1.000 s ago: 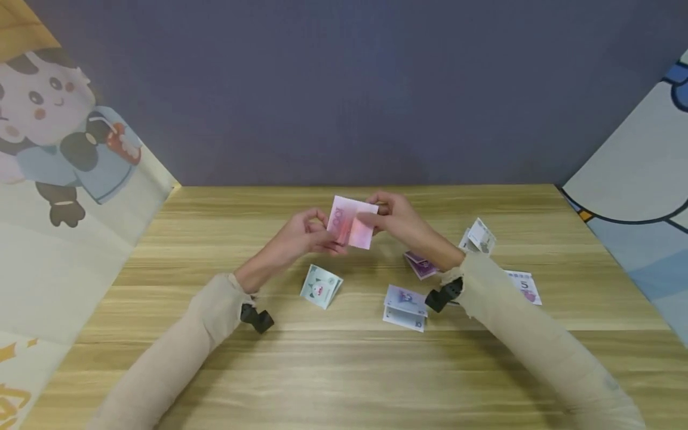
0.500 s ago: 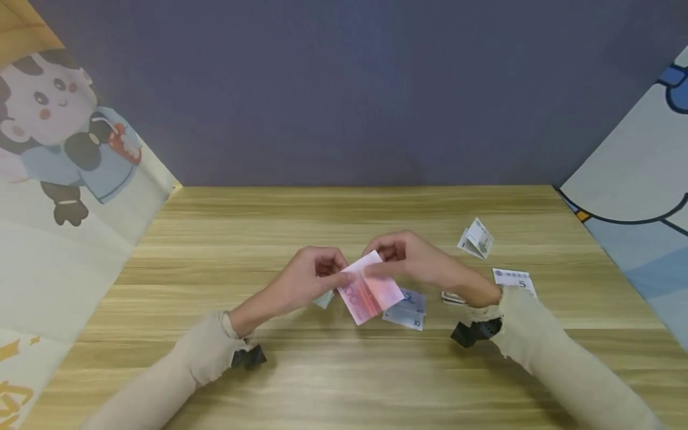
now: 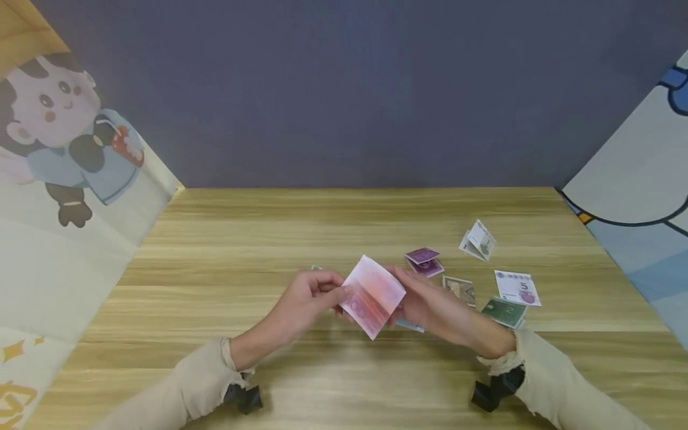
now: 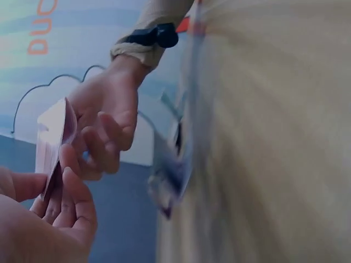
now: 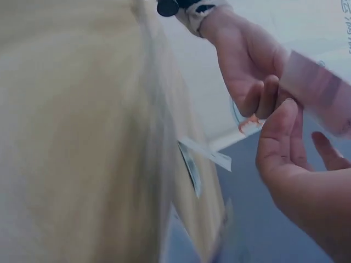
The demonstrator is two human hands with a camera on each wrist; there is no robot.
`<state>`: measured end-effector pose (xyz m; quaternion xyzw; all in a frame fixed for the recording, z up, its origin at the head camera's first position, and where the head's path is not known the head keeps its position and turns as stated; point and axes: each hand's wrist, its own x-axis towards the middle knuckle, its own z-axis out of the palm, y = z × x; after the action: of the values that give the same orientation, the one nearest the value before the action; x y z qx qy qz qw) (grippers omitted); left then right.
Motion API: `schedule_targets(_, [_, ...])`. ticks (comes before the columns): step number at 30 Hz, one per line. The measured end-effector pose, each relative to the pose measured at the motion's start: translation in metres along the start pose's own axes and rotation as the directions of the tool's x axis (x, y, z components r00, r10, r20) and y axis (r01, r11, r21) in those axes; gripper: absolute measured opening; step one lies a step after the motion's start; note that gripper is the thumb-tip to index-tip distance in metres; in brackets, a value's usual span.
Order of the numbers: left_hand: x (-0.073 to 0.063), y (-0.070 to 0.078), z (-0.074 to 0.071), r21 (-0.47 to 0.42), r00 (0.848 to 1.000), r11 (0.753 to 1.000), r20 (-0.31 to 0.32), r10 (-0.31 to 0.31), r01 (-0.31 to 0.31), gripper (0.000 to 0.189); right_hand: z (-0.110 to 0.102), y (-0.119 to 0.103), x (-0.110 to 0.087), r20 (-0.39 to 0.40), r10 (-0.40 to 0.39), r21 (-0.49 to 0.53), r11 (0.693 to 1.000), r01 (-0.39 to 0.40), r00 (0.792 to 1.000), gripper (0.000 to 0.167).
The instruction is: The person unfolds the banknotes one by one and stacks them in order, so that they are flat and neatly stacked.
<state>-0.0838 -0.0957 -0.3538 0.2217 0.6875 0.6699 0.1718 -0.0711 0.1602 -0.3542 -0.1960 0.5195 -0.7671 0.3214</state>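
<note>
Head view: you're working over a yellow-brown wood-grain tabletop [image 3: 215, 251], with a plain slate-blue wall [image 3: 349, 95] behind it and a pale cartoon-printed panel [image 3: 80, 131] along the left.

And your creased pink paper banknote [image 3: 372, 297] is up off the table between your hands, one corner pointing toward you. Near it on the right lie a folded purple note [image 3: 424, 261], a brown note [image 3: 459, 291], a dark green note [image 3: 504, 312] and a white note marked 5 [image 3: 518, 288].

How are you holding it, though? Left wrist view shows you what the head view hides: your left hand [image 3: 295, 310] pinches its edge, thumb on one face, fingers on the other.

Your right hand [image 3: 438, 307] is loose there, fingers gently bent; whether they touch the paper, you can't tell.

Half a second ago your right thumb lay on the pink face. It's off now, and the purple and dark green notes your right hand and arm covered are showing.
</note>
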Motion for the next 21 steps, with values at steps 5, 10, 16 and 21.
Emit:
schedule_targets(5, [-0.008,-0.009,0.013,-0.052,0.998,0.997,-0.009,-0.059,0.059,0.019,0.01,0.009,-0.012,-0.134,0.03,0.026,0.999,-0.026,0.991,0.061])
schedule_targets(10, [-0.013,-0.015,0.018,-0.052,0.992,0.991,0.023,-0.123,0.124,0.018,0.012,0.019,-0.015,-0.201,0.058,0.014,0.998,-0.056,0.978,0.061])
schedule_targets(16, [-0.013,-0.017,0.018,-0.062,0.986,0.984,0.017,-0.169,0.169,0.017,0.009,0.028,-0.011,-0.252,0.073,0.056,0.997,-0.06,0.965,0.037])
schedule_targets(21, [-0.017,-0.019,0.016,-0.041,0.988,0.987,0.01,-0.155,0.155,0.015,0.012,0.032,-0.01,-0.249,0.102,0.078,0.993,-0.084,0.963,0.022])
